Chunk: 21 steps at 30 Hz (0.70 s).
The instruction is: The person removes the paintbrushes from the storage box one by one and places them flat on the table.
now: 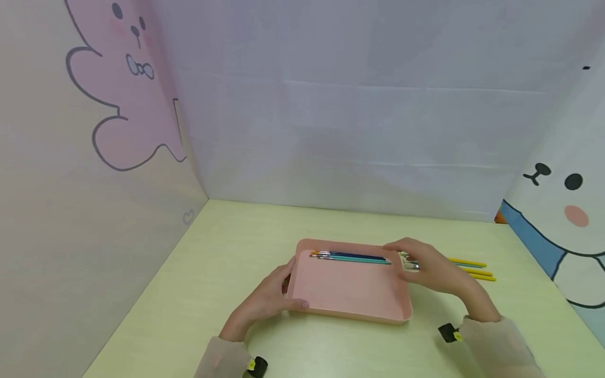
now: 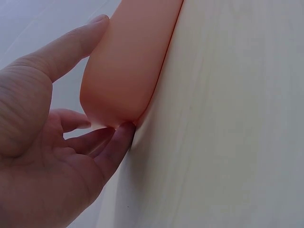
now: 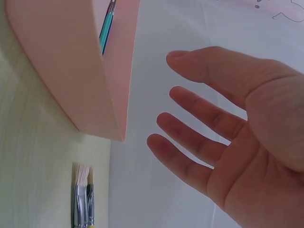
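A shallow pink tray (image 1: 347,291) lies on the table in the head view. Inside it, along the far side, are several thin paintbrushes (image 1: 352,258) with navy and teal handles. My left hand (image 1: 269,296) grips the tray's near left corner, thumb at the front rim and fingers against the left side. The left wrist view shows those fingertips (image 2: 126,130) tucked low at the tray's corner (image 2: 126,66). Close to the right rim is my right hand (image 1: 432,268), its fingers spread and holding nothing; the right wrist view has them apart from the tray wall (image 3: 61,61).
Several more paintbrushes (image 1: 482,273), some with yellow handles, lie on the table right of the tray, partly behind my right hand. Their flat bristles (image 3: 82,175) show in the right wrist view. White sheets (image 1: 354,131) with cartoon animals surround the pale table (image 1: 227,252).
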Each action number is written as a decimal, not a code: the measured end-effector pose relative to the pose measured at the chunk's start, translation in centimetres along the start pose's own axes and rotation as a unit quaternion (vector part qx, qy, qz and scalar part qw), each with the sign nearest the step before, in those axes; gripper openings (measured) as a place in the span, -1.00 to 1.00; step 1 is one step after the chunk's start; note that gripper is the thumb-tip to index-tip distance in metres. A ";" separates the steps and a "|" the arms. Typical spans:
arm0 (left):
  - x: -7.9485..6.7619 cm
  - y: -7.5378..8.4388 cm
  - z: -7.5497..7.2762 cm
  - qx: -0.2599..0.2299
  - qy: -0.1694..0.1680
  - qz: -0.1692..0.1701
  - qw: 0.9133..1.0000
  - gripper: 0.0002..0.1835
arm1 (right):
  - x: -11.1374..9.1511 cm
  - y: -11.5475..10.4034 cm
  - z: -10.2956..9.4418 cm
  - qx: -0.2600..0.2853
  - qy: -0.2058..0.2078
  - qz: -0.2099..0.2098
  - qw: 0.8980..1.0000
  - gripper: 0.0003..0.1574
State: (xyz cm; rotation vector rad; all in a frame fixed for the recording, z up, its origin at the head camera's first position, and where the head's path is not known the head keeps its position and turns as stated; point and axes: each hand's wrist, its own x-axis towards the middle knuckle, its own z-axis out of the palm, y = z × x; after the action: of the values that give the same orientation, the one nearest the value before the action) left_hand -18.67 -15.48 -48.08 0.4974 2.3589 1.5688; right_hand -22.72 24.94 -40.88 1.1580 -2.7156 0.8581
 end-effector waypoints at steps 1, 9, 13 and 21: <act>0.0 0.0 0.0 -0.001 -0.001 0.001 1.000 0.26 | 0.2 -0.2 0.1 0.003 -0.003 0.000 1.000 -0.29; -0.1 0.1 -0.1 0.001 0.001 -0.003 1.000 0.30 | 2.6 -0.8 0.9 0.027 -0.050 0.007 0.998 -0.29; -0.1 0.2 -0.1 0.008 0.003 0.000 1.000 0.29 | 4.1 -0.7 1.1 0.018 -0.086 0.003 0.996 -0.30; -0.1 0.0 -0.1 0.016 0.009 -0.017 1.000 0.30 | 6.9 -0.4 2.1 0.024 -0.179 0.021 0.983 -0.31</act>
State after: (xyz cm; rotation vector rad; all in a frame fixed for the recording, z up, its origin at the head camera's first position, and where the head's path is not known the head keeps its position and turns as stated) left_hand -18.56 -15.61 -48.08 0.4495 2.3965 1.5302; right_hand -27.04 19.21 -40.61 1.3911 -3.0254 0.7913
